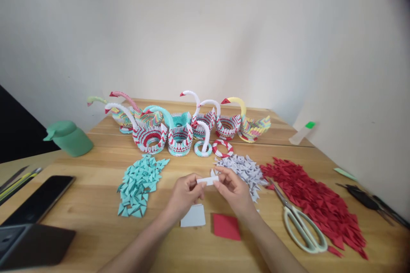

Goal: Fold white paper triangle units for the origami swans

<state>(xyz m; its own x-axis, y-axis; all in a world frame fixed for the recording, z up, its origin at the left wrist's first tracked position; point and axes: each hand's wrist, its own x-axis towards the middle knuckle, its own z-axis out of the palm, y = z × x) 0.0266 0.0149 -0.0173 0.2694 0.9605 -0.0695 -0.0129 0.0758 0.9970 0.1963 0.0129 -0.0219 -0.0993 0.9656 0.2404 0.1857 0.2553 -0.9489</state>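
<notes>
Left grip (pixel 184 195) and right grip (pixel 235 190) pinch opposite ends of a white paper strip (pixel 207 180), seemingly folded narrow but not yet triangular like the finished white pieces (pixel 248 171) beyond, while white paper (pixel 192 216) and red paper (pixel 226 227) below the grips lie flat.

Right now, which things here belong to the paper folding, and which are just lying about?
Likely job: white strip, white paper, red paper, teal pieces, pale pieces, red pieces, swans, perhaps scissors.

Apparently lying about: phone, green jug, dark box.
</notes>
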